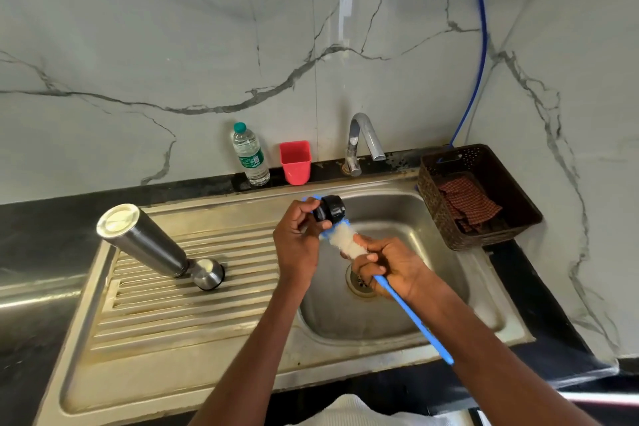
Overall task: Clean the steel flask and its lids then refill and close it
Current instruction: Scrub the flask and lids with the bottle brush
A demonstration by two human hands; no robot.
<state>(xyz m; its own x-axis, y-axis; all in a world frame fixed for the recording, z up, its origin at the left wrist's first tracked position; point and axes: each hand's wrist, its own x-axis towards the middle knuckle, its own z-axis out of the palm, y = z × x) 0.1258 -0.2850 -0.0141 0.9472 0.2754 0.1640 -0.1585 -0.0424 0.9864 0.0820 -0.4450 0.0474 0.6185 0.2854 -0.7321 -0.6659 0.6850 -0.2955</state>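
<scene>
The steel flask (143,239) stands upside down on the ribbed drainboard (166,304), at the left. Its steel outer lid (208,273) sits right beside the flask's mouth. Over the sink basin (408,315), my left hand (298,241) pinches the black inner lid (329,207). My right hand (390,264) grips a blue-handled bottle brush (411,313) just behind its white bristles (344,241). The bristle head lies against the black lid, and its blue tip pokes out beyond the lid.
A steel tap (359,143) stands behind the basin with no water running. A plastic water bottle (249,156) and a red cup (295,162) stand at the wall. A brown basket (480,197) with a checked cloth sits at the right.
</scene>
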